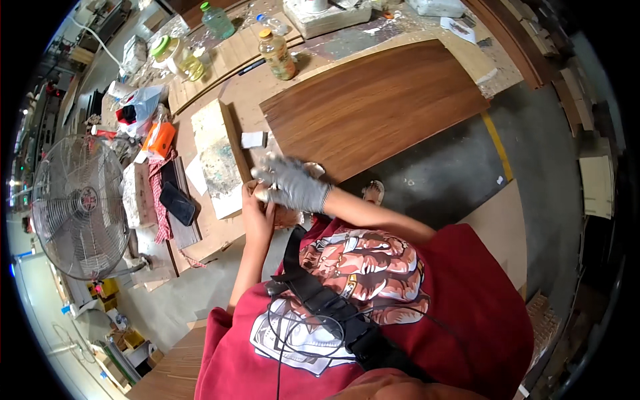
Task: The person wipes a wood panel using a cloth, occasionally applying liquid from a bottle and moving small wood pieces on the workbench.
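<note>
At the near edge of the table (248,105), the bare left hand (258,203) and grey-gloved right hand (295,187) are held together, the left fingers bent and the right partly blurred; whether anything is pinched by either cannot be told. Just beside them, to the left, 1 stained block (217,153) is seen, and to the right 1 brown wood-grain panel (380,100) is laid. Farther off, 1 orange-capped bottle (275,59) is stood.
</note>
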`<state>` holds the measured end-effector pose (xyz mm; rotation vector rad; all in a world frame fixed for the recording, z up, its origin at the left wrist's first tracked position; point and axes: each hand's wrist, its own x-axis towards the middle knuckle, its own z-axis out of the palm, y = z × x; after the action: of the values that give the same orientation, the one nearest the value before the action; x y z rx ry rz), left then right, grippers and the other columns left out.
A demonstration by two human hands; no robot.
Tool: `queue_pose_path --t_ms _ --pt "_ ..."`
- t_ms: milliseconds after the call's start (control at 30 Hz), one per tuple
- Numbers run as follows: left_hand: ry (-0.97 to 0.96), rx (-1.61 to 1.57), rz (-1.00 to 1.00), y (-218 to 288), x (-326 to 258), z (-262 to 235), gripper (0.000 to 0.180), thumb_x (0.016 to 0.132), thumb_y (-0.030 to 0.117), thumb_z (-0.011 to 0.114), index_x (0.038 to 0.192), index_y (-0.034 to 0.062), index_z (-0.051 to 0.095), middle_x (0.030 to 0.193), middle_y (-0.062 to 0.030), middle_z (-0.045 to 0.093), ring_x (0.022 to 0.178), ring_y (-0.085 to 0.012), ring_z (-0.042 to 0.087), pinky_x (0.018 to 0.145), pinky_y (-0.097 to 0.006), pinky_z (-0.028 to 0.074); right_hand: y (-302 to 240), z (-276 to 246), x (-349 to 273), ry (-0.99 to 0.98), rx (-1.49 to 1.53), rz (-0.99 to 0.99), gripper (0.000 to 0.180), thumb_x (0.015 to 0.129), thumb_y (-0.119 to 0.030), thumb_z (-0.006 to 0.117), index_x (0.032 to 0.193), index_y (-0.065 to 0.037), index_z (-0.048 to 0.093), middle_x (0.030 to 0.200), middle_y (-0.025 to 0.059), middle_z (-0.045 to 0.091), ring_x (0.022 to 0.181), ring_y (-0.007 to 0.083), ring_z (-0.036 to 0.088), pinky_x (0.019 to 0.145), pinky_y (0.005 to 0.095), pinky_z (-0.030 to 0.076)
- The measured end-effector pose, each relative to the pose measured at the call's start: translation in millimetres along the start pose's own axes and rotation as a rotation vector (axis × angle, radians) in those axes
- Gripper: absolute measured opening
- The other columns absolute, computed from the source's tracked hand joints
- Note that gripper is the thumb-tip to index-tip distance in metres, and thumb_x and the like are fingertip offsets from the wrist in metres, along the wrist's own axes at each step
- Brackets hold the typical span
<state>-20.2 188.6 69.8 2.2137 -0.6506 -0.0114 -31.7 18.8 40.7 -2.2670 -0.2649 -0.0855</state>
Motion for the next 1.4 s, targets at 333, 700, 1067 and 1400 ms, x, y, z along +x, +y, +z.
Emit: queue_pose_path --t_ms 333,700,1067,1400 --pt "-0.136 -0.432 0.083 72.1 87.3 60.8 0.039 0.087 -0.008 0.068 0.124 0.0015 0.058 0.114 -0.0117 0.066 0.113 -0.0209 0.065 0.098 -0.032 0.050 46.5 -99.6 -61.4 0.453 0.241 0.088 0.076 0.095 -0.024 0.069 0.159 -0.005 0.031 0.154 0.0238 0.042 0.140 0.0390 0.045 0.118 0.0438 0.037" --pt "-0.098 -0.135 0.288 73.0 126.4 211.4 0.030 0.084 -0.008 0.066 0.112 0.0015 0.069 0.129 -0.0193 0.066 0.130 -0.0372 0.057 0.107 -0.042 0.047 186.2 -176.0 -158.5 0.400 -0.383 0.427 0.021 0.077 -0.028 0.083 0.094 -0.016 0.079 0.147 0.0116 0.056 0.142 0.0357 0.044 0.119 0.0481 0.029" --pt "0.078 0.182 -0.034 104.4 110.0 204.6 0.079 0.073 0.026 0.087 0.141 0.0077 0.052 0.145 -0.0218 0.046 0.130 -0.0434 0.045 0.109 -0.052 0.038 214.9 -189.2 -42.3 -0.071 -0.367 0.076 0.086 0.088 -0.055 0.068 0.159 -0.020 0.035 0.166 0.0196 0.025 0.152 0.0437 0.023 0.123 0.0537 0.022" --pt "0.089 0.374 -0.369 78.5 38.4 190.6 0.029 0.087 0.031 0.076 0.093 0.0032 0.070 0.092 -0.0194 0.069 0.090 -0.0403 0.064 0.078 -0.049 0.052 193.1 -149.9 -36.4 -0.142 -0.485 -0.084 0.087 0.093 -0.047 0.061 0.158 -0.001 0.029 0.164 0.0232 0.027 0.155 0.0405 0.019 0.125 0.0536 0.014"
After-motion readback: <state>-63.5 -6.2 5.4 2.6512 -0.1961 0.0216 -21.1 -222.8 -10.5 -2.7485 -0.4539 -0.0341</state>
